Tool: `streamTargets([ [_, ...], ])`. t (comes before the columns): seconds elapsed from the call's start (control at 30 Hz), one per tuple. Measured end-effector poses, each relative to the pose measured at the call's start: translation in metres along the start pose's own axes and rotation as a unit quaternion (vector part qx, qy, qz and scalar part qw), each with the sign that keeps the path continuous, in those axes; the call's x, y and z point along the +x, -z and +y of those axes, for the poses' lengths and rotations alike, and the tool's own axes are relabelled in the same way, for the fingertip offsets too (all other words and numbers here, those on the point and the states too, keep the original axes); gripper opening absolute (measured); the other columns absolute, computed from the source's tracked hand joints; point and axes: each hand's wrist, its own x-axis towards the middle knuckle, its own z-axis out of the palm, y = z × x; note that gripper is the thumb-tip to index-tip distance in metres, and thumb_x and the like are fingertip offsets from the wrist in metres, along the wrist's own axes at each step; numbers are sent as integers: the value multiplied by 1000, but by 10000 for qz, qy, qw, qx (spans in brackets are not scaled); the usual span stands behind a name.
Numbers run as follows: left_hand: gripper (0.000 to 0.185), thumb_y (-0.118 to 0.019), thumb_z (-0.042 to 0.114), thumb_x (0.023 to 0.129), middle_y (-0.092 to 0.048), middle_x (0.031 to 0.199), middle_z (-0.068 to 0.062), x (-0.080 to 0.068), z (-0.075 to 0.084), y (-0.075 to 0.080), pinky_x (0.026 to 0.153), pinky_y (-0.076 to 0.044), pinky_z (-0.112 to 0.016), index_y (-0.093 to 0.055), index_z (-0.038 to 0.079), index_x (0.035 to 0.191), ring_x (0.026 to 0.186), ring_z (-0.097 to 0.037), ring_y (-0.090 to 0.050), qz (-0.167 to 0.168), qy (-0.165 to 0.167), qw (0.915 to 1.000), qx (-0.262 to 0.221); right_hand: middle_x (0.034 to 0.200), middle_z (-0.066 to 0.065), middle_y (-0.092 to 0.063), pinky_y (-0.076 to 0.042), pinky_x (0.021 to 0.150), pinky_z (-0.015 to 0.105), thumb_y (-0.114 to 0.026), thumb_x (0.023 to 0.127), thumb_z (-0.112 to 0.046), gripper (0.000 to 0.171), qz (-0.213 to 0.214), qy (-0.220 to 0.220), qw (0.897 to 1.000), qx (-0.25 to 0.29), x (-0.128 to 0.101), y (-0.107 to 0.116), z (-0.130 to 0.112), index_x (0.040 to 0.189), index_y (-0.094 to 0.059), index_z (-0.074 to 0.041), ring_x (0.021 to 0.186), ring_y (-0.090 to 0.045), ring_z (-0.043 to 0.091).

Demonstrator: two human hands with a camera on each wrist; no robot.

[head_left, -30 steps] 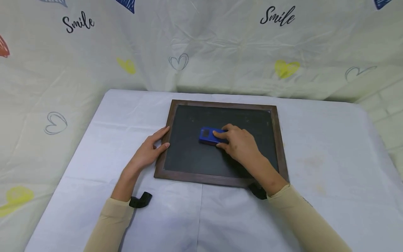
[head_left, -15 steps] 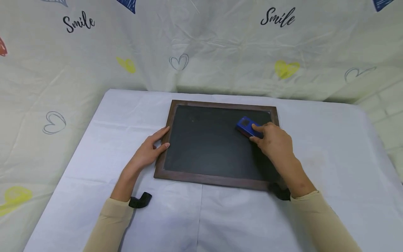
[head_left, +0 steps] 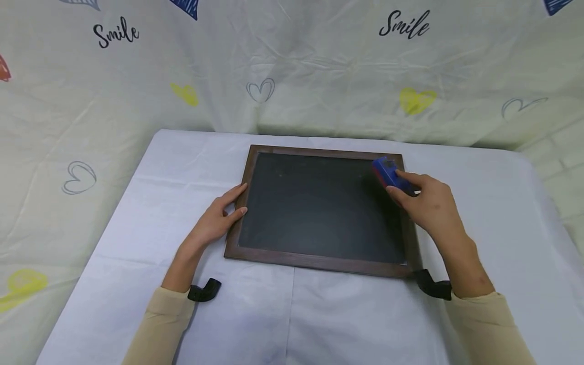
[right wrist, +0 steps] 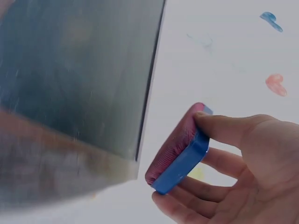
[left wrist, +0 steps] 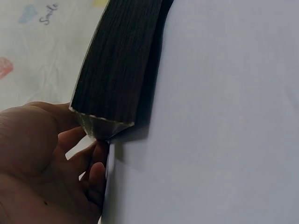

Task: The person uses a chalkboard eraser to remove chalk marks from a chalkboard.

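A small framed chalkboard (head_left: 315, 208) with a dark wooden frame lies on the table. The left hand (head_left: 213, 218) rests on the left side of that frame, fingers spread, thumb and fingertips at its edge. In the left wrist view, fingers sit against the frame's end (left wrist: 112, 84). Over the board's upper right corner, the right hand (head_left: 429, 203) holds a blue board eraser (head_left: 387, 171) between thumb and fingers. Its pink wiping side (right wrist: 173, 144) is tilted up into sight in the right wrist view, apart from the board. The writing surface looks dark and mostly plain, with a faint smudge at upper left.
A white cloth covers the table (head_left: 493, 213). Behind it hangs a pale curtain (head_left: 319, 61) printed with hearts and the word Smile. Black curved pieces (head_left: 204, 290) are worn at both wrists, the right one near the board's lower right corner.
The right hand has carried the eraser from mid-board rightward and up to the upper right corner, tilting it. Pale smudges on the right of the board are gone from view. The left hand stays.
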Motion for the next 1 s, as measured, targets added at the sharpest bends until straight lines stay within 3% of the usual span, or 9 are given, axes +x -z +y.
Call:
streamTargets([
  [0.13, 66, -58, 26, 108, -21, 175, -10, 3, -1, 1, 122, -27, -67, -28, 22, 167, 163, -37, -16, -27, -112, 9999, -46, 140, 37, -58, -47, 64, 29, -62, 102, -51, 66, 305, -148, 9994, 1, -6, 9, 9, 153, -53, -10, 116, -63, 48],
  [0.27, 66, -58, 26, 108, -20, 176, -10, 3, 0, 2, 122, -27, -67, -27, 22, 167, 163, -37, -16, -27, -116, 9999, -36, 136, 39, -58, -44, 60, 26, -60, 102, -54, 71, 457, -435, 9980, -18, -11, 15, 20, 156, -49, -10, 115, -60, 51],
  [0.33, 66, -58, 25, 108, -20, 176, -10, 3, 1, 2, 122, -27, -67, -27, 22, 167, 163, -37, -16, -23, -94, 9999, -36, 135, 38, -59, -48, 60, 30, -59, 102, -55, 73, 505, -571, 9971, -29, -14, 14, 26, 157, -46, -9, 116, -60, 51],
  [0.43, 67, -58, 23, 108, -20, 176, -11, 0, 2, 2, 121, -28, -68, -27, 20, 167, 163, -38, -16, -43, -56, 10000, -18, 136, 39, -57, -57, 67, 45, -57, 102, -55, 76, 549, -852, 9948, -105, -21, 11, 33, 159, -42, -7, 118, -59, 53],
  [0.57, 67, -58, 22, 108, -20, 175, -13, -3, 3, 2, 120, -30, -68, -26, 19, 167, 163, -39, -16, -70, -74, 9999, 8, 137, 41, -53, -53, 80, 63, -57, 103, -54, 76, 651, -1245, 9897, -280, -32, 10, 43, 160, -39, -6, 118, -56, 58],
  [0.7, 67, -58, 23, 109, -20, 175, -13, -5, 3, 3, 120, -30, -69, -26, 18, 167, 163, -40, -16, -43, -101, 9999, 18, 134, 42, -49, -49, 75, 63, -55, 103, -54, 77, 705, -1493, 9850, -505, -42, 15, 53, 160, -38, -6, 114, -53, 60],
  [1.0, 67, -58, 22, 108, -21, 175, -15, -3, 2, 2, 120, -30, -68, -27, 16, 167, 162, -41, -17, -69, -207, 9998, -10, 127, 46, -46, -46, 64, 56, -55, 102, -57, 83, 303, -2017, 9746, -922, -61, 17, 77, 160, -34, -3, 105, -55, 63],
])
